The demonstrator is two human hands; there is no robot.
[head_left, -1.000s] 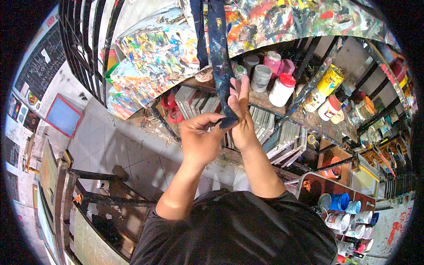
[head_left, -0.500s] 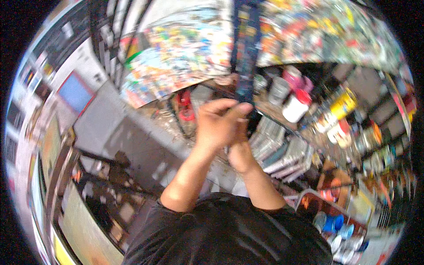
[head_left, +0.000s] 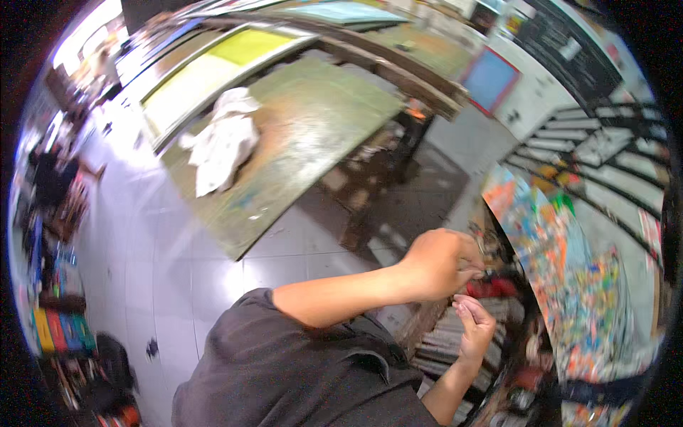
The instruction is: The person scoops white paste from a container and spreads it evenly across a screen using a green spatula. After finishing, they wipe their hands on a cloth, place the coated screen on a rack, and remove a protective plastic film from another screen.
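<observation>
The nearest things to the hands are a red object (head_left: 498,287), just beyond the fingertips, and a stack of frames (head_left: 442,350) below and behind the right hand; blur hides what the red object is. The left hand (head_left: 440,265) hangs above the right hand (head_left: 475,326), the 2 near each other, with a narrow gap between them. On the left, the fingers are curled in toward the thumb; on the right, the thumb and 1st finger lean close to each other. I cannot tell whether the tips meet on either hand, or whether anything thin sits between them. To the right is a paint-splashed board (head_left: 558,285), its long left edge facing the hands, and a dark blue cloth strip (head_left: 605,391) lies across its lower end. Well apart, at upper left, stands a green table (head_left: 334,107). A crumpled white cloth (head_left: 226,142) lies near its left edge, beside a yellow-and-white frame (head_left: 235,53) along that edge. By the wall is a blue panel (head_left: 489,80) with a red border; a blackboard (head_left: 590,75) beyond bears pale marks, too blurred to read.
</observation>
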